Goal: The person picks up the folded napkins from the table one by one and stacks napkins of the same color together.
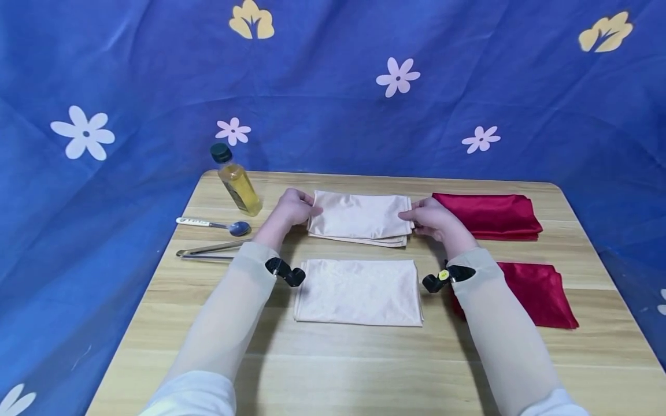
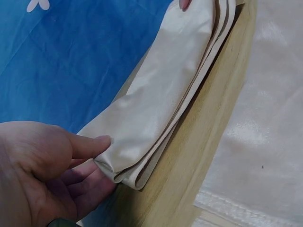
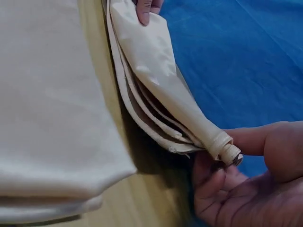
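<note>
The folded cream satin cloth (image 1: pixel 359 215) lies toward twelve o'clock on the wooden tabletop (image 1: pixel 359 370), its long side running crosswise. Its top face is glossy and faintly rippled; along the six o'clock edge several layers fan out unevenly, the lower ones jutting past the upper. At its nine o'clock end, the left hand (image 1: pixel 295 208) pinches it, thumb above and fingers beneath, where the layers turn in soft loops. At three o'clock, the right hand (image 1: pixel 432 218) pinches the other end, which narrows into a curled, bunched tip; whether it clears the wood there is hard to tell. A second folded cream cloth (image 1: pixel 360 293) lies flat at six o'clock, and a folded crimson satin cloth (image 1: pixel 486 215) at three.
</note>
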Available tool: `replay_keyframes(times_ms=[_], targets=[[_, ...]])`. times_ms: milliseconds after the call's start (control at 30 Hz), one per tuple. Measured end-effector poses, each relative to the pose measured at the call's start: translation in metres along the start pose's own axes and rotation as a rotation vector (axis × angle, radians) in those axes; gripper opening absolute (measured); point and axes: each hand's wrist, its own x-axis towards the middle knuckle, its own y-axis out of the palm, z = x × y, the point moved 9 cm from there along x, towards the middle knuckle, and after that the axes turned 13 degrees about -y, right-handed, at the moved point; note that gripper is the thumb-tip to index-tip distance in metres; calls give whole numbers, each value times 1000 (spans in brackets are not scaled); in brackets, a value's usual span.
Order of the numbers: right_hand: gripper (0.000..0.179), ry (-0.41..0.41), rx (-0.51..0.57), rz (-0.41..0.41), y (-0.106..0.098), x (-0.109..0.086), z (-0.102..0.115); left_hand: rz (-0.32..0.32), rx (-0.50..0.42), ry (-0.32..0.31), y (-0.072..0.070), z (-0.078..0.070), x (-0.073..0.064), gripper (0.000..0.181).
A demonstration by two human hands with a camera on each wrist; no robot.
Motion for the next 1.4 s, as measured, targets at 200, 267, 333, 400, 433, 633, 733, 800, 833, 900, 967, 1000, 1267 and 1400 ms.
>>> replay_keyframes(times_ms=[200,267,333,400,433,633,733,800,833,900,967,1000,1267,1400], targets=[[67,-47,111,-15,-3,5,-6,14,4,-3,-3,0,1,37],[69,-50,150,-6,-3,5,-7,16,2,-7,-4,0,1,39],[71,-49,171,5,-3,5,-8,19,1,-14,-5,1,2,41],[70,-47,188,8,-3,4,-8,28,-4,-17,-5,1,3,42],[70,-45,193,7,-3,4,-9,33,-8,-15,-5,1,3,43],[64,-39,268,-12,-7,4,-13,84,-69,16,-2,-2,0,44],[54,-42,309,-33,-10,4,-14,115,-123,30,-2,-3,-1,42],[47,-43,330,-46,-12,4,-15,130,-157,33,-2,-3,-1,41],[45,-45,340,-48,-13,4,-16,139,-174,32,-2,-3,-1,41],[42,-45,341,-48,-15,2,-15,153,-204,25,-2,-3,-3,41],[40,-56,346,-53,-16,1,-14,165,-220,28,-1,-2,-3,41],[38,-62,348,-56,-17,1,-13,170,-226,30,-1,-1,-3,41],[27,-119,346,-51,-24,-8,1,177,-235,92,-9,-8,-13,41],[28,-132,342,-36,-26,-17,9,189,-274,104,-11,-11,-21,43]])
